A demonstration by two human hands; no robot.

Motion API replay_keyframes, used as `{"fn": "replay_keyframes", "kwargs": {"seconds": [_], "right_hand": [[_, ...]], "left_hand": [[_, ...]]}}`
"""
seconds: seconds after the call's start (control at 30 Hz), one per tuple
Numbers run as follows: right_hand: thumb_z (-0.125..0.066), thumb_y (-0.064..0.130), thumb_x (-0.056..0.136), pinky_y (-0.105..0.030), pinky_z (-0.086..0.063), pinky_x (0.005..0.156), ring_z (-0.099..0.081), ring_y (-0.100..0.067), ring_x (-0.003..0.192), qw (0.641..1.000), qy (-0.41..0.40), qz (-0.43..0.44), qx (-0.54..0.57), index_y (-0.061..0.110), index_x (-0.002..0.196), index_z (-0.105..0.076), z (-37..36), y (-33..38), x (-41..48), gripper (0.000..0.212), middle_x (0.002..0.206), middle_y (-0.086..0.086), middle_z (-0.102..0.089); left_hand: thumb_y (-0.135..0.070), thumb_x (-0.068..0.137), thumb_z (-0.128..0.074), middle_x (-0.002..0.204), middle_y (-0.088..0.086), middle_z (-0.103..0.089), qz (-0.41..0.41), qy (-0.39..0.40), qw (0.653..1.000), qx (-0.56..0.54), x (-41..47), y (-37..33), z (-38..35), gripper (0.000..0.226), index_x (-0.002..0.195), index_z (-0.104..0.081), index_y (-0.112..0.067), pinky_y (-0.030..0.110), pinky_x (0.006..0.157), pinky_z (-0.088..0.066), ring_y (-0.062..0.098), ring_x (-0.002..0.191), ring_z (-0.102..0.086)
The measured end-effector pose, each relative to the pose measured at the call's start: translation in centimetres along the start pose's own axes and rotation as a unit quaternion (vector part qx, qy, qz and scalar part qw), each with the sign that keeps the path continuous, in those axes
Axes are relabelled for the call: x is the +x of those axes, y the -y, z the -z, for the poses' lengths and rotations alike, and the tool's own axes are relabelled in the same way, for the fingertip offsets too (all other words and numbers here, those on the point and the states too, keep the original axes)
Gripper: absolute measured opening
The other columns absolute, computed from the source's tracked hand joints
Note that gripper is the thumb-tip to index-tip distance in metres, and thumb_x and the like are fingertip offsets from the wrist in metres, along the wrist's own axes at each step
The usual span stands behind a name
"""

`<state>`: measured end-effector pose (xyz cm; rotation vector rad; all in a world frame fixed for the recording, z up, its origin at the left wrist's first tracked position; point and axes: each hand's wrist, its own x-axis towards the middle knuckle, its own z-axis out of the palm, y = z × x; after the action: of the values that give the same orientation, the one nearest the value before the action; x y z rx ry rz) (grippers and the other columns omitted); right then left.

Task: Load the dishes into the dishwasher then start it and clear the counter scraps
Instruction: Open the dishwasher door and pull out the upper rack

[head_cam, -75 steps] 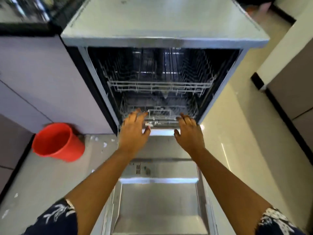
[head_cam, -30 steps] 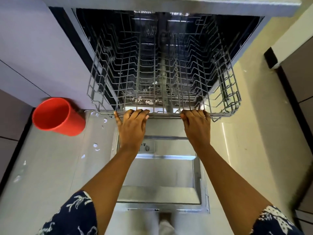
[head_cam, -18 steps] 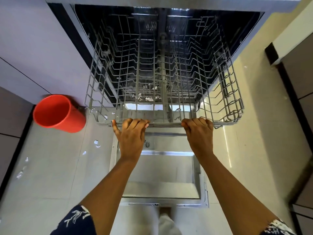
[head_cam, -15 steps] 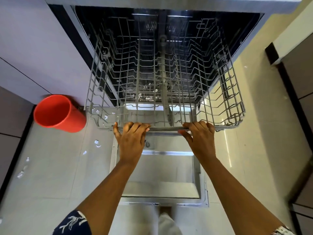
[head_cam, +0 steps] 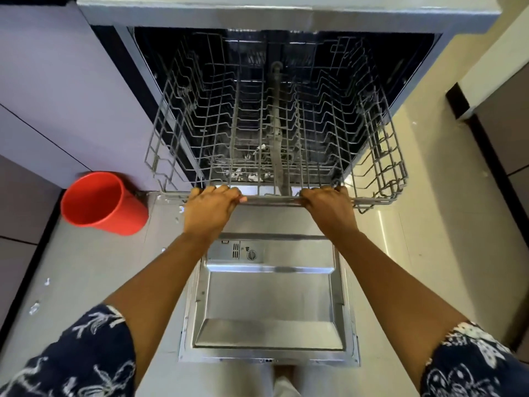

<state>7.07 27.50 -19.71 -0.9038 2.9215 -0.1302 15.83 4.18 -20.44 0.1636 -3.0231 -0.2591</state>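
The dishwasher stands open, its steel door (head_cam: 269,305) lying flat below me. A grey wire rack (head_cam: 380,167) is slid out over the door and holds no dishes. My left hand (head_cam: 210,210) and my right hand (head_cam: 329,209) both grip the rack's front rail, fingers curled over it. Below the rack, a lower basket shows a few small white bits. The detergent compartment and a round knob (head_cam: 251,255) sit on the door's inner face.
A red plastic bucket (head_cam: 100,203) stands on the floor at the left, against the cabinet. Small white scraps (head_cam: 34,306) lie scattered on the floor tiles at the left. A dark skirting and cabinets (head_cam: 501,133) run along the right.
Both hands took hold of the rack's front rail and pulled the rack out of the dishwasher over the open door. My view has shifted slightly.
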Motion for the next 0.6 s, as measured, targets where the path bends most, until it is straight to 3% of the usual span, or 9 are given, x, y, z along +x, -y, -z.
{"fn": "replay_keyframes", "kwargs": {"seconds": [0.07, 0.13, 0.2, 0.27, 0.4, 0.6], "right_hand": [[-0.042, 0.033, 0.099, -0.043, -0.048, 0.088, -0.063, -0.025, 0.082, 0.999, -0.017, 0.024, 0.024, 0.019, 0.104, -0.061, 0.0, -0.6, -0.9, 0.025, 0.086, -0.005, -0.067], [-0.055, 0.03, 0.093, -0.04, -0.056, 0.069, -0.063, -0.021, 0.066, 0.997, -0.04, 0.062, 0.029, 0.017, 0.094, -0.065, -0.9, -0.7, -3.0, 0.015, 0.073, -0.004, -0.066], [-0.069, 0.027, 0.084, -0.036, -0.056, 0.054, -0.062, -0.019, 0.055, 0.996, -0.054, 0.068, 0.014, 0.017, 0.084, -0.066, -2.0, -0.4, -5.3, 0.01, 0.063, -0.001, -0.064], [-0.074, 0.027, 0.079, -0.033, -0.054, 0.05, -0.06, -0.021, 0.051, 0.996, -0.064, 0.06, 0.004, 0.016, 0.077, -0.066, -2.7, 0.0, -6.4, 0.014, 0.056, 0.0, -0.062], [-0.07, 0.03, 0.082, -0.035, -0.051, 0.061, -0.062, -0.023, 0.059, 0.996, -0.076, 0.042, 0.013, 0.016, 0.077, -0.067, -3.2, 0.2, -6.6, 0.014, 0.063, -0.001, -0.064], [-0.054, 0.034, 0.093, -0.041, -0.043, 0.087, -0.063, -0.024, 0.09, 0.998, -0.022, -0.039, 0.04, 0.017, 0.099, -0.065, -1.8, 2.0, -7.9, 0.022, 0.095, -0.002, -0.068]], "left_hand": [[-0.048, 0.094, -0.03, 0.085, -0.002, -0.068, -0.01, -0.01, 1.0, -0.006, -1.0, -0.4, -0.2, 0.044, 0.096, -0.066, -0.024, 0.038, 0.079, -0.045, 0.023, 0.08, -0.063], [-0.042, 0.093, -0.038, 0.08, -0.004, -0.067, -0.031, -0.009, 0.999, -0.013, -3.3, -0.5, -0.8, 0.033, 0.092, -0.066, -0.024, 0.038, 0.077, -0.046, 0.02, 0.074, -0.063], [-0.036, 0.089, -0.053, 0.076, -0.006, -0.067, -0.038, -0.004, 0.999, 0.001, -5.7, -0.8, -1.8, 0.017, 0.089, -0.067, -0.025, 0.037, 0.074, -0.045, 0.018, 0.071, -0.063], [-0.034, 0.083, -0.065, 0.073, -0.009, -0.066, -0.028, -0.021, 0.999, 0.02, -7.2, -1.4, -2.5, 0.008, 0.086, -0.068, -0.027, 0.035, 0.071, -0.045, 0.017, 0.068, -0.062], [-0.036, 0.085, -0.062, 0.077, -0.007, -0.066, -0.007, -0.062, 0.997, 0.034, -7.7, -1.8, -3.2, 0.012, 0.087, -0.067, -0.026, 0.038, 0.077, -0.045, 0.02, 0.072, -0.061], [-0.037, 0.097, -0.037, 0.094, -0.002, -0.065, 0.039, 0.002, 0.999, 0.03, -8.3, -2.9, -1.9, 0.028, 0.099, -0.063, -0.025, 0.046, 0.094, -0.039, 0.024, 0.089, -0.058]]}}
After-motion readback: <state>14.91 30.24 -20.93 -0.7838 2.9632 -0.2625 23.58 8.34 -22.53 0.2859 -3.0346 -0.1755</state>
